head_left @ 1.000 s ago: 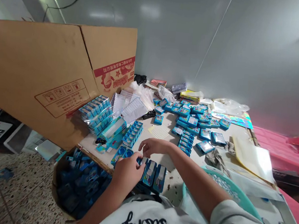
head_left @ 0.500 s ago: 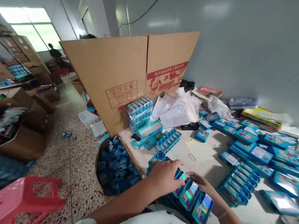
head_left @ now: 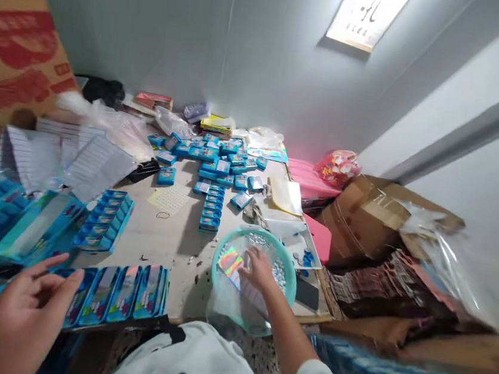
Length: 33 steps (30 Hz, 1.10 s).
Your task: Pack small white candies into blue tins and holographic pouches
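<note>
My left hand (head_left: pixel 31 306) hovers at the left front of the table, thumb and fingers apart, with nothing in it. Beside its thumb runs a row of blue plastic cases (head_left: pixel 123 296) with shiny printed fronts, partly hidden by the hand. My right hand (head_left: pixel 258 269) reaches into a turquoise basin (head_left: pixel 291 288) at the table's front edge, its fingers spread. Small whitish pieces (head_left: pixel 279 271) lie in the basin. A shiny rainbow-coloured card (head_left: pixel 231 261) sits right by the right fingertips, on a clear plastic bag.
Blue cases (head_left: pixel 210 155) are heaped toward the wall, with a standing row (head_left: pixel 211 208) in front. Papers (head_left: pixel 94 163), a yellowish sticker sheet (head_left: pixel 169 199) and packed blue boxes (head_left: pixel 40 229) occupy the left side. Cardboard boxes (head_left: pixel 358 217) stand on the right.
The view has swung to the right. Both hands have let go of the row of blue cases; the right hand has moved right into the basin, and the left hand has lifted away.
</note>
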### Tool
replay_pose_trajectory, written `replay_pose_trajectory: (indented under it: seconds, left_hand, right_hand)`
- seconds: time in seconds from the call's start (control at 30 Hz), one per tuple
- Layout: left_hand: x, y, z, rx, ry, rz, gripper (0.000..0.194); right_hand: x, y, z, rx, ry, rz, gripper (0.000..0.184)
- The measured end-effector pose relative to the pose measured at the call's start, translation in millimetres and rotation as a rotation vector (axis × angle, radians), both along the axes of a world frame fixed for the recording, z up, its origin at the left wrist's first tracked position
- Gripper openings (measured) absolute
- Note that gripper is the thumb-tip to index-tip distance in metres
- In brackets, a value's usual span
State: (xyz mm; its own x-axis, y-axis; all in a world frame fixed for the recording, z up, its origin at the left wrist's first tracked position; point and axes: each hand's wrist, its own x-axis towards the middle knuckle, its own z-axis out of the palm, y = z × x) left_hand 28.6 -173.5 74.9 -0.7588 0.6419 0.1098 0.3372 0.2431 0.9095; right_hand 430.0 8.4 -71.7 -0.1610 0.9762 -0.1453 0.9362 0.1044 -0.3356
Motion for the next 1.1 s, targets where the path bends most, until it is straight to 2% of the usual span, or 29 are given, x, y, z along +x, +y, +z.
replay_pose_trajectory:
  seconds: [0.1, 0.17, 0.27, 0.4, 0.53, 0.63, 0.7, 0.8, 0.87, 0.93, 1.03, 1.1]
  left_hand:
    - [13.7, 2.2, 14.2, 0.082, -0.08, 0.066, 0.04]
    - [21.0, 3.1, 22.9, 0.133, -0.037, 0.1, 0.039]
    - [27.9, 4.6, 29.3, 0.184, 0.091, 0.078, 0.048]
    - [31.3, 4.2, 25.5, 0.22, 0.149, -0.036, 0.059]
    - [29.2, 3.1, 16.2, 0.19, 0.088, -0.089, 0.054]
    - [25.7, 3.4, 11.5, 0.159, 0.064, -0.102, 0.05]
    - [23.7, 3.6, 10.4, 0.151, 0.067, -0.118, 0.047]
    - [24.4, 3.8, 13.3, 0.144, 0.201, -0.184, 0.037]
    - [29.8, 4.7, 20.8, 0.169, 0.356, -0.282, 0.027]
    - [40.1, 6.7, 34.3, 0.254, 0.55, -0.409, 0.018]
    - [59.9, 11.5, 63.0, 0.364, 0.875, -0.594, 0.031]
    - [68.9, 14.8, 81.9, 0.308, 1.036, -0.686, 0.042]
  right_hand:
    - [-2.8, -12.8, -11.6, 0.006, 0.033, -0.038, 0.062]
    - [-7.0, -22.9, -15.0, 0.015, 0.055, -0.076, 0.05]
    - [-12.4, -36.8, -15.4, 0.05, 0.072, -0.138, 0.033]
    - [-16.2, -47.8, -10.2, 0.16, 0.013, -0.208, 0.043]
    - [-18.3, -45.9, -5.4, 0.046, 0.007, -0.116, 0.034]
    - [-18.6, -38.6, -0.2, -0.01, 0.018, -0.133, 0.037]
    - [-18.0, -32.8, 9.0, -0.024, 0.015, -0.135, 0.032]
    - [-19.8, -23.2, 38.8, 0.011, 0.032, -0.057, 0.018]
    - [-27.2, -18.1, 70.7, 0.063, 0.061, 0.037, 0.015]
    - [-42.5, -17.7, 110.3, 0.115, 0.095, 0.163, 0.016]
    - [-78.6, -31.8, 174.1, 0.174, 0.149, 0.41, 0.016]
    - [-106.0, -49.4, 210.3, 0.224, 0.225, 0.631, 0.018]
